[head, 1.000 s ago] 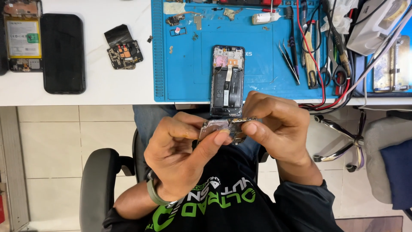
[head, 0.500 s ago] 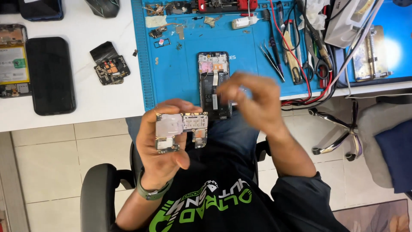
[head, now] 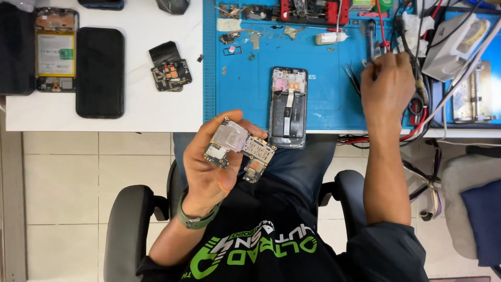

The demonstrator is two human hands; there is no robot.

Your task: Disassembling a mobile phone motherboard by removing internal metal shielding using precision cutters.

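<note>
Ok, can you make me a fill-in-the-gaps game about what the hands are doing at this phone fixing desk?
1. The left hand holds a phone ____ above the person's lap.
2. The opened phone lies on the ____ coloured work mat.
3. The right hand reaches toward the tools at the mat's ____ edge.
4. The black phone lies face up on the ____ table.

Missing words: circuit board; blue; right; white

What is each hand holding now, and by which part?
Left hand holds the circuit board by its left edge. Right hand is among the tools; grip unclear.
</note>
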